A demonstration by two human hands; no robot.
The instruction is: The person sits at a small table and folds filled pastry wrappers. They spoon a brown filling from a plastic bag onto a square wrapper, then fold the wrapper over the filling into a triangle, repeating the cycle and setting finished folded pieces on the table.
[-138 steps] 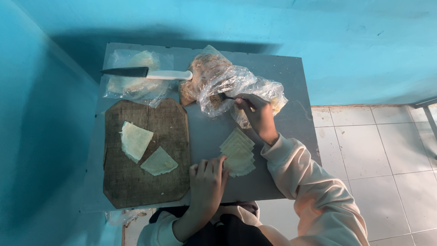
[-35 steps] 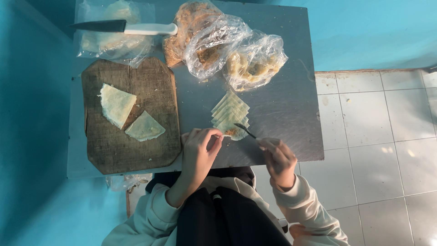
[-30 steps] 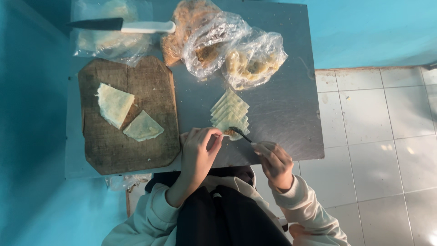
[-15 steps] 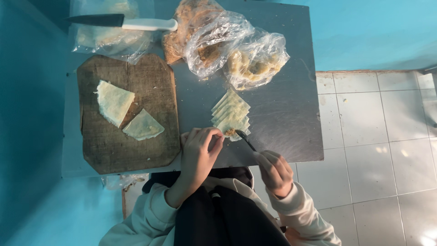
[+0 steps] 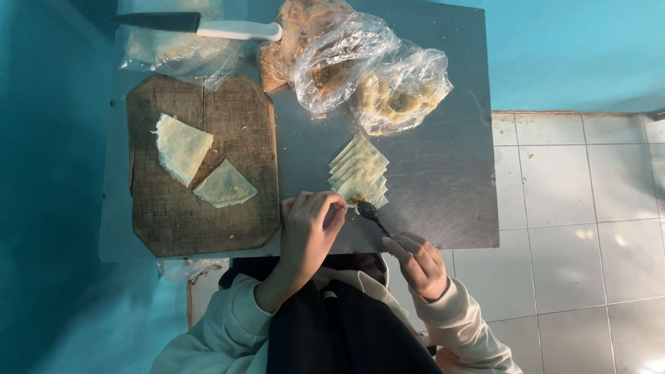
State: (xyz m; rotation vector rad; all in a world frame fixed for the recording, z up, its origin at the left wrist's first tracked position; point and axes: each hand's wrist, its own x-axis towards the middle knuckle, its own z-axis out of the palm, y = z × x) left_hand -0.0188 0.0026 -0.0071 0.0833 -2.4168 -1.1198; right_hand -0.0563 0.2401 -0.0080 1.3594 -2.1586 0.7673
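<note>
Head view: right hand, grip closed on a spoon, low centre. Left hand pinches a wrapper beside the wrapper stack on the counter. Cutting board at left.

On the table, the cutting board fills the left side, bearing two wedges; a knife lies on a bag at the far left corner; more bags sit along the far edge; stacked wrappers, seemingly fanned, lie mid-table toward the near edge.
</note>
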